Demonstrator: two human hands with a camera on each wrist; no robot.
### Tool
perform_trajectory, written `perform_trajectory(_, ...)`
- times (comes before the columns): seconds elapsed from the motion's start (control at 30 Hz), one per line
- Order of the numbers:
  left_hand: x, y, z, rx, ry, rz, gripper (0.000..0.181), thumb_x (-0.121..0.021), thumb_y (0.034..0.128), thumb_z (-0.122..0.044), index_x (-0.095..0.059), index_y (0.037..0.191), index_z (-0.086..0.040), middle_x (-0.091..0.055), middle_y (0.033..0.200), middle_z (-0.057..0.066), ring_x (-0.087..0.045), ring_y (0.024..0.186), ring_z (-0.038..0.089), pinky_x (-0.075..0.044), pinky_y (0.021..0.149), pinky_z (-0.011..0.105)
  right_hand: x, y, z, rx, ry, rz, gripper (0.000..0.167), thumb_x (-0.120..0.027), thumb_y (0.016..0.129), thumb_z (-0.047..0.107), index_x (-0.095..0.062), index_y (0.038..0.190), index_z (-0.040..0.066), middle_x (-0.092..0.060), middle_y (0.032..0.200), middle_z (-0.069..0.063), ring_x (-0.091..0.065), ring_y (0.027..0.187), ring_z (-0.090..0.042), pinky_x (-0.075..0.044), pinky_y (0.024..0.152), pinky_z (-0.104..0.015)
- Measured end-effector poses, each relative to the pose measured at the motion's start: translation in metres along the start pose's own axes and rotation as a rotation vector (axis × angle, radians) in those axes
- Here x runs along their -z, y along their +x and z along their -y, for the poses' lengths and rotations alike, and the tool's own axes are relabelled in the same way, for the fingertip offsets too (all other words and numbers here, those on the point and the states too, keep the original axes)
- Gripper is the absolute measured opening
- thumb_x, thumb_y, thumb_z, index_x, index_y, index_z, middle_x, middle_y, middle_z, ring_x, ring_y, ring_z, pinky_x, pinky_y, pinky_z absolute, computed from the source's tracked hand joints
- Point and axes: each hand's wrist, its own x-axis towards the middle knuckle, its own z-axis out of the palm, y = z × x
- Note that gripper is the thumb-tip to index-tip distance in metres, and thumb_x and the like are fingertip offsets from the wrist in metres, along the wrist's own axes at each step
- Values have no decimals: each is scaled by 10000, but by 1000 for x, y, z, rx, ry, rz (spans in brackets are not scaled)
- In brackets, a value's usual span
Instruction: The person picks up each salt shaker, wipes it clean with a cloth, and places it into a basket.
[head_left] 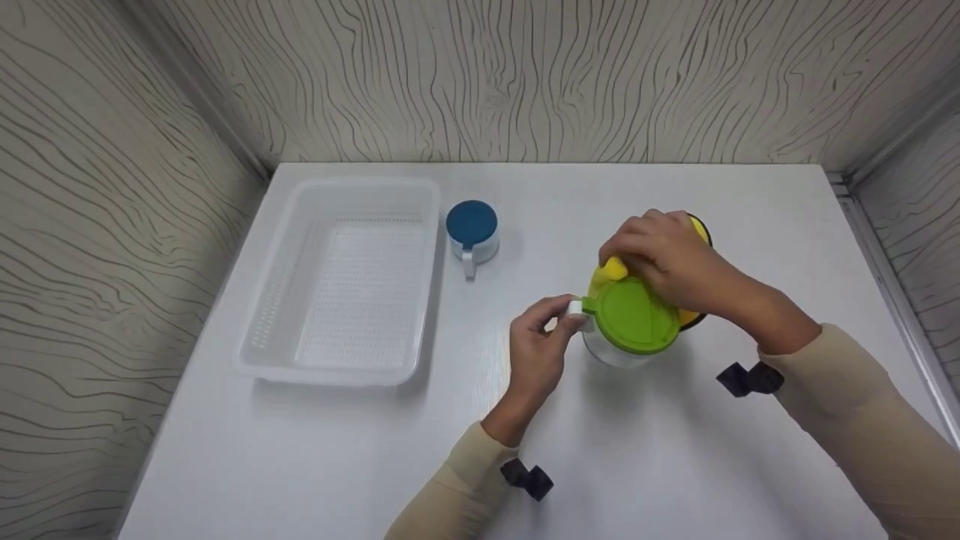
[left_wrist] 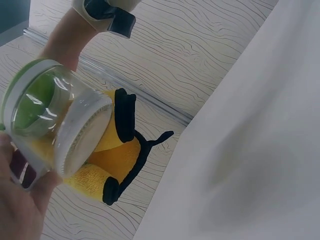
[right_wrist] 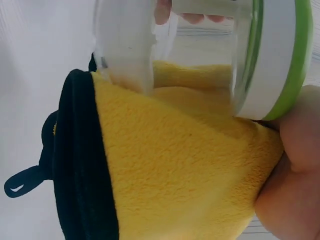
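Observation:
A clear seasoning jar with a green lid (head_left: pixel 637 315) and a white handle is held above the table. My left hand (head_left: pixel 538 349) pinches its handle between thumb and fingers. In my right hand (head_left: pixel 667 259) is a yellow cloth (right_wrist: pixel 180 165) with black edging and a small hanging loop. The cloth lies against the jar's side, and its edge hangs past the jar's base in the left wrist view. Part of the cloth is hidden behind the lid and the right hand in the head view. Through the jar wall (left_wrist: pixel 75 100) the yellow cloth shows.
A second jar with a blue lid (head_left: pixel 472 223) and a pale handle stands on the white table (head_left: pixel 480 420). Left of it sits a white plastic basket (head_left: pixel 431 285) with a perforated floor. Wood-patterned panels (head_left: pixel 495 82) enclose the table at the back and sides.

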Motion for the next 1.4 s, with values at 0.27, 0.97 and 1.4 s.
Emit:
perform_trajectory(0.27, -2, 0, 1, 6, 11, 3, 216, -694, 953, -72, -720, 1147, 20, -720, 1073, 139, -675, 1007, 152, -594, 907, 346, 1, 10, 11, 14, -77, 110, 206, -603, 989, 47, -719, 963, 215, -657, 984, 31, -546, 992, -243, -359, 893, -490)
perform_trajectory(0.97, -3, -2, 5, -9, 15, 10, 208, -694, 959, -72, -717, 1142, 23, -728, 1073, 130, -691, 1001, 158, -600, 886, 333, -5, 15, 34, 160, -265, 185, 262, -579, 902, -4, -697, 914, 230, -613, 963, -25, -529, 1000, -287, -385, 929, -546)
perform_trajectory(1.4, 0, -2, 4, 13, 24, -31, 192, -700, 952, -68, -732, 1123, 14, -735, 1044, 106, -682, 965, 140, -597, 884, 321, 3, 12, 16, 81, -258, 135, 272, -602, 908, -34, -719, 930, 210, -643, 989, -42, -537, 985, -299, -404, 886, -530)
